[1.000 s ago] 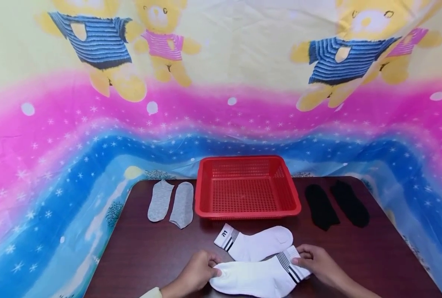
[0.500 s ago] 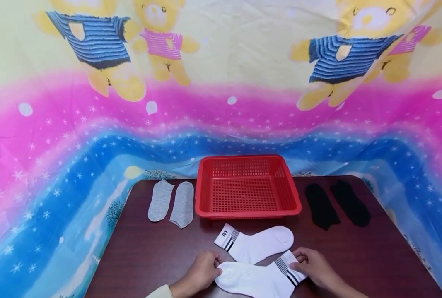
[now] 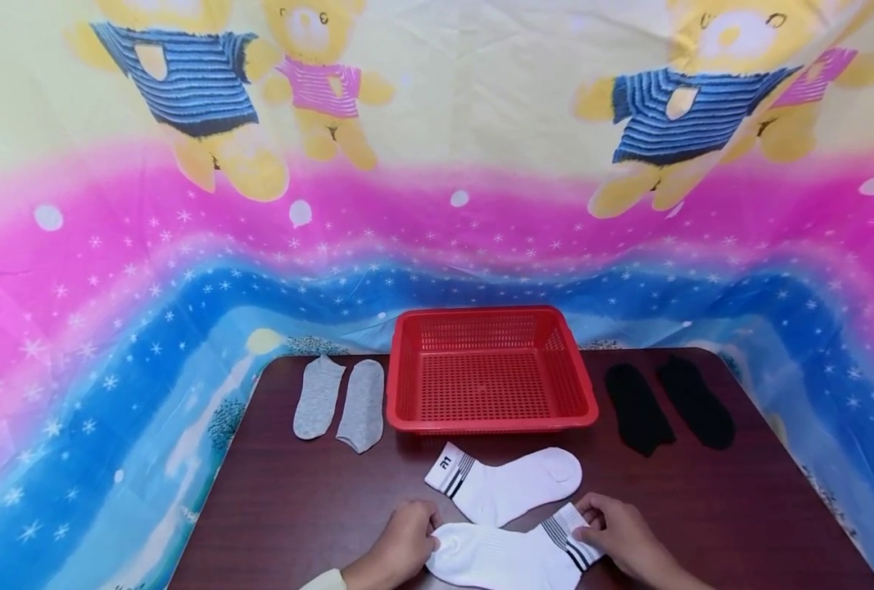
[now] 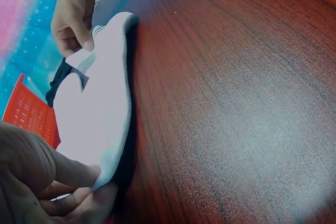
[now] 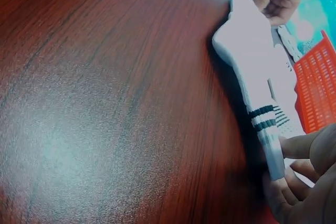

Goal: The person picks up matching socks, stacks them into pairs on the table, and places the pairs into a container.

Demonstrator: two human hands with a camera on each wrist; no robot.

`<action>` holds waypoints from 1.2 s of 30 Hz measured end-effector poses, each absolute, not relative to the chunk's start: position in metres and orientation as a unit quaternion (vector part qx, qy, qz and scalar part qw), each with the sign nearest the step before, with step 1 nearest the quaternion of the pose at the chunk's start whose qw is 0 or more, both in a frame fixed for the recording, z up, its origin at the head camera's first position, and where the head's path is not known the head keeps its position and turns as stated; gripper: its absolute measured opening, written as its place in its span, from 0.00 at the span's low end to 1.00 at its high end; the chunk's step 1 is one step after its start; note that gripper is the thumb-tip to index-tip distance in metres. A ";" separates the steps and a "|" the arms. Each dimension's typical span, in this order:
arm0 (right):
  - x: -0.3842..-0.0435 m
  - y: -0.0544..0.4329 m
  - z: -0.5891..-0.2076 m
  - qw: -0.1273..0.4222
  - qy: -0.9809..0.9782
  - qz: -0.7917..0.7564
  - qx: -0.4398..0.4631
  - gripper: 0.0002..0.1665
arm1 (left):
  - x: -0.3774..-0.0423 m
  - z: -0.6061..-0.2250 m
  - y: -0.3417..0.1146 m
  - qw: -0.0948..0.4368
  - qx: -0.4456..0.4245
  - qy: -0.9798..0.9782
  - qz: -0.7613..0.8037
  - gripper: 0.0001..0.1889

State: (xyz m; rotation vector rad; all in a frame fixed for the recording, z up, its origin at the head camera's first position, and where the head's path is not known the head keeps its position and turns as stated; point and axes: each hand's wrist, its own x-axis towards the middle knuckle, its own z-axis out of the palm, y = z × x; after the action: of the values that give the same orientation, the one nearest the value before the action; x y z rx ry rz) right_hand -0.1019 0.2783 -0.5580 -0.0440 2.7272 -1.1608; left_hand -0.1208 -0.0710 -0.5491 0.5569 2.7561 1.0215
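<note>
Head view: two hands [image 3: 405, 537] [image 3: 619, 531] pinch one white sock [image 3: 506, 557] of six.

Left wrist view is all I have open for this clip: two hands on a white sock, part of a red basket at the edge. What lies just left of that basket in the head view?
Observer: Two grey socks, side by side on the table.

Operator: And the dark shape beside the basket in mine?

Observer: Most likely black socks; the head view shows two of them to the basket's right.

Operator: Does the other white sock, beyond the held white sock, carry any mark?

Observer: Yes, a small dark mark on its cuff, above the stripes; I can't read it for certain.
</note>
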 end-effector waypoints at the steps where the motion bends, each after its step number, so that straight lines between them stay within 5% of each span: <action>1: -0.102 0.278 -0.558 0.087 0.918 -0.386 -0.017 0.13 | -0.121 -0.549 -0.071 0.076 0.185 0.921 0.334 0.13; 20: -0.101 0.280 -0.556 0.095 0.917 -0.387 -0.027 0.15 | -0.119 -0.547 -0.069 0.066 0.204 0.935 0.284 0.13; 36: -0.108 0.284 -0.519 0.258 0.792 -0.553 -0.017 0.16 | -0.112 -0.530 -0.064 -0.004 0.214 0.948 0.235 0.06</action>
State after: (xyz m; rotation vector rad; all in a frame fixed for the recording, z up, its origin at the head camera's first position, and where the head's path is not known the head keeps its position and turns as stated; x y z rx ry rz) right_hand -0.1081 0.2837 -0.5186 -0.0465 2.1470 -1.4994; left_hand -0.1121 -0.0641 -0.5302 0.6745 2.9861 0.7414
